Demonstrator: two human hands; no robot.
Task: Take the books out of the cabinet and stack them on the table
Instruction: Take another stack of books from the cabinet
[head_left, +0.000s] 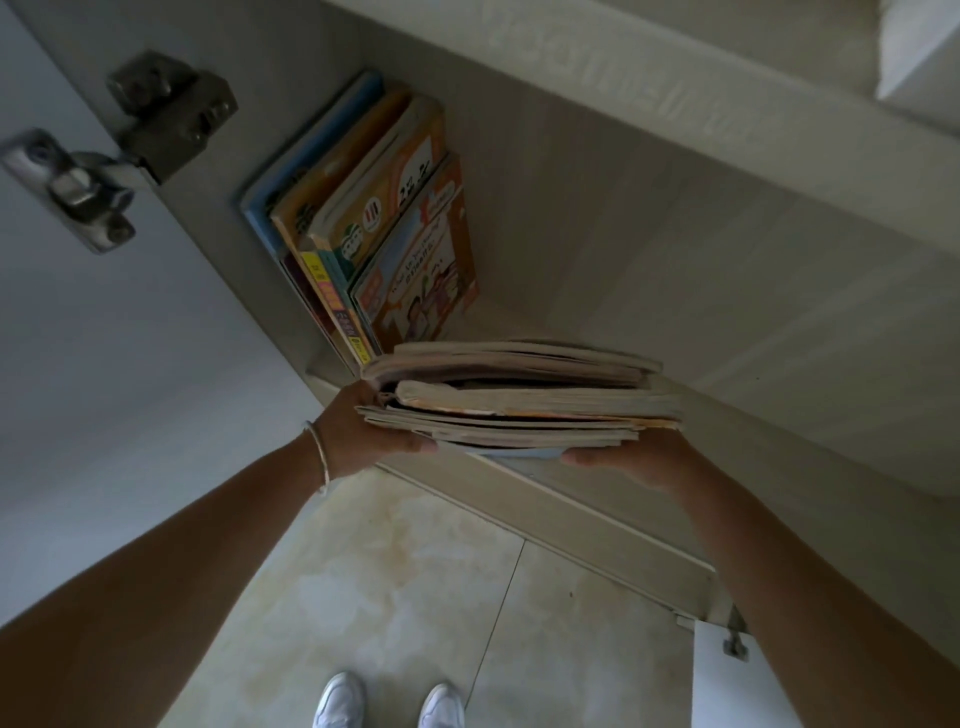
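A stack of books (519, 397) lies flat at frame centre, long axis running left to right, page edges toward the camera. The left hand (358, 436) grips its left end, the right hand (628, 460) supports its right end from below, thumb curled under. More upright books (374, 218) remain in the cabinet (649, 234) above.

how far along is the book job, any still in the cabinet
Done: nothing that shows; the table is out of view. In hand: the left hand and right hand hold a pile of books at the cabinet opening. Left: a row of books stands inside against its side wall.
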